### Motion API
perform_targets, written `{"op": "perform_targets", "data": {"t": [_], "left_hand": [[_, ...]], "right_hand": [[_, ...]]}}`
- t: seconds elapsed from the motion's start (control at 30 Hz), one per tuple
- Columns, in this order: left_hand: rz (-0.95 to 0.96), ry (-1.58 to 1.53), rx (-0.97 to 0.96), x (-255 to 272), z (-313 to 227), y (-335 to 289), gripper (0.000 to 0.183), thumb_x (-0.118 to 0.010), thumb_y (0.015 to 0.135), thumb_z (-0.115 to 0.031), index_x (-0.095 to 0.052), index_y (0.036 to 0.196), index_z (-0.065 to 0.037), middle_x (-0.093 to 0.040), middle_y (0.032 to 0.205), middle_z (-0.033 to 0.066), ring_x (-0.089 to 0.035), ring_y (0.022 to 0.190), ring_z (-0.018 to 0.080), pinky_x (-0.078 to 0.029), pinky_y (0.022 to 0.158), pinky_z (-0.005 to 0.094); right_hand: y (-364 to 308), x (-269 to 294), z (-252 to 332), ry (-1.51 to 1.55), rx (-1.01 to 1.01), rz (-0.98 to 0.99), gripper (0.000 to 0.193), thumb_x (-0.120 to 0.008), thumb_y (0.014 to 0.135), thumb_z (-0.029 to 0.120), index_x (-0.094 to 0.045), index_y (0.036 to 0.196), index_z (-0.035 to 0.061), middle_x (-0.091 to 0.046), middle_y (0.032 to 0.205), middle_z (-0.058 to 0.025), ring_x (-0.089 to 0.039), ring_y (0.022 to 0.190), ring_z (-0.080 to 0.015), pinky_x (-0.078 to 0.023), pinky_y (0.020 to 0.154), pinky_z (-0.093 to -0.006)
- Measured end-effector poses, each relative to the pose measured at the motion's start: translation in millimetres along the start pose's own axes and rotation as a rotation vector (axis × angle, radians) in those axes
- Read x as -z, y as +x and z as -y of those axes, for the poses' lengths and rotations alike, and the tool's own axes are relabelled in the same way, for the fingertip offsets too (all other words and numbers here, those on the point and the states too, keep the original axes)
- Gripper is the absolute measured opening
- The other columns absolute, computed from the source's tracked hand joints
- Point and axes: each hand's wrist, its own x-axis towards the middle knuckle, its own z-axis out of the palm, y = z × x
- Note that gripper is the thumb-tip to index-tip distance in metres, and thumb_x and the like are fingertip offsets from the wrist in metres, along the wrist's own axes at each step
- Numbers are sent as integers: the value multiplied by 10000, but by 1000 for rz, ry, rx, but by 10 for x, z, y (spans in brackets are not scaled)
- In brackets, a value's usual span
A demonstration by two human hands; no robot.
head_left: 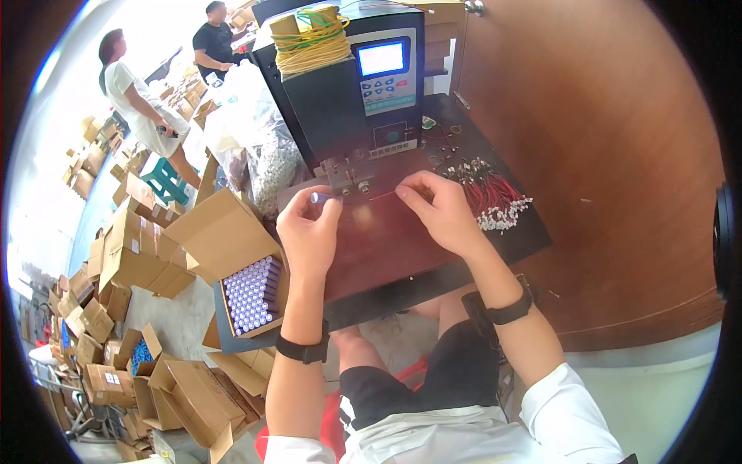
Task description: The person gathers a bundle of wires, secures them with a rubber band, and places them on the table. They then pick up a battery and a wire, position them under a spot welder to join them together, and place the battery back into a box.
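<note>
A purple cylindrical battery cell (318, 198) is pinched in my left hand (308, 236), its pale end facing left. Between the thumb and fingers of my right hand (444, 213) is a thin red wire (382, 196), stretched leftward toward the metal electrodes (362, 186) of a bench machine. Both hands are close in front of those electrodes, one on each side. The machine (393, 93), which looks like a spot welder, has a lit screen and blue buttons. Whether the wire touches the cell cannot be made out.
A carton (220, 228) of purple cells (251, 298) stands by my left forearm. Red wires with white connectors (495, 197) lie piled at the right. Yellow wire (313, 50) is coiled atop the machine. Plastic bags (270, 162) and boxes fill the left; two people stand beyond.
</note>
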Motion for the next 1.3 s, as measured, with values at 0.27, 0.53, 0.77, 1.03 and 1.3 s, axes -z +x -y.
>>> {"op": "perform_targets", "data": {"t": [0.27, 0.53, 0.77, 1.03, 1.3], "left_hand": [[77, 135, 19, -4, 59, 20, 186, -673, 831, -16, -719, 988, 74, -618, 750, -51, -512, 650, 11, -399, 589, 184], [-5, 35, 28, -6, 36, 28, 214, -688, 874, -29, -715, 1063, 67, -642, 794, -32, -543, 688, 28, -427, 619, 192], [-126, -147, -18, -29, -25, -8, 169, -668, 895, -29, -719, 1041, 40, -626, 819, -31, -531, 711, 28, -420, 639, 188], [176, 352, -160, -63, 24, 5, 201, -746, 789, -135, -695, 822, 56, -554, 593, 27, -476, 558, 75, -388, 538, 267], [246, 415, -252, -76, -31, 1, 254, -771, 798, -246, -729, 831, 3, -605, 688, 135, -569, 641, 258, -447, 626, 374]], "right_hand": [[3, 26, 25, 128, -28, 34, 198, -674, 979, 165, -674, 1023, -27, -690, 929, -40, -627, 890, -106, -510, 812, -273], [-26, 29, 38, 31, -29, 219, 203, -715, 941, 174, -683, 980, -23, -664, 833, -43, -593, 786, -101, -496, 722, -285], [-12, -107, -27, -377, 228, -50, 162, -686, 904, 175, -694, 900, 14, -678, 800, -155, -661, 749, -336, -515, 699, -423], [-9, -57, -5, -132, 178, -92, 162, -652, 966, 137, -642, 1015, -17, -668, 884, -106, -626, 764, -193, -493, 707, -324], [-84, -44, 112, -175, 234, -67, 138, -625, 975, 125, -604, 998, -9, -625, 912, -143, -609, 808, -286, -489, 719, -367]]}}
